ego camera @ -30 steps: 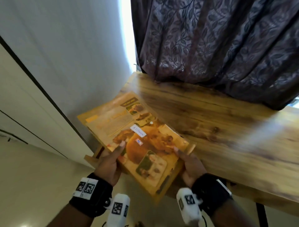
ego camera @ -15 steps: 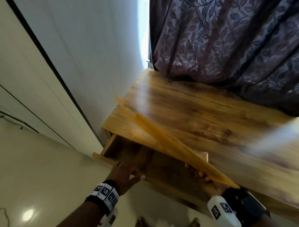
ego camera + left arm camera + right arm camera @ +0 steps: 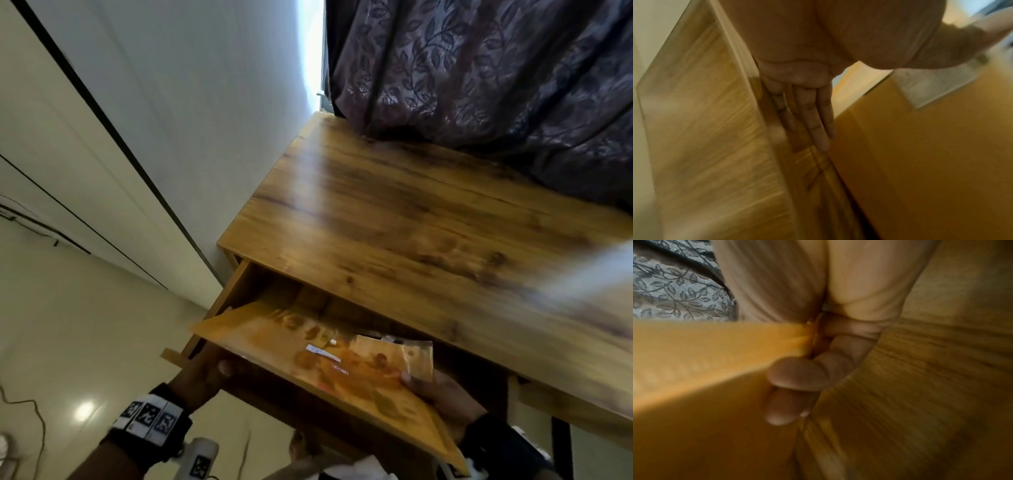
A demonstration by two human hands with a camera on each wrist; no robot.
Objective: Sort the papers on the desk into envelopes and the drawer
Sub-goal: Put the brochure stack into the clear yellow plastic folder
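The wooden desk's drawer [image 3: 236,291] stands pulled out at the lower left. My left hand [image 3: 205,377] holds the drawer front [image 3: 705,129], with the fingers [image 3: 813,120] lying straight along its inner face and the thumb on top. A yellow envelope with a printed photo sheet on it [image 3: 325,363] lies tilted over the open drawer, its far edge inside. My right hand [image 3: 442,397] pinches its near right corner, fingers [image 3: 797,374] curled beneath the yellow envelope [image 3: 694,353]. Its plain underside [image 3: 920,154] carries a white label. The drawer's contents are hidden.
The desk top [image 3: 411,222] is bare wood in view, with a pale blur at its right. A dark patterned curtain [image 3: 479,85] hangs behind it and a white wall [image 3: 171,102] runs along its left. A dark desk leg [image 3: 560,445] and a floor cable [image 3: 34,411] lie below.
My left hand let go of the envelope and took the drawer front. The drawer now stands further out. My right hand alone swung the envelope down flat over the open drawer.
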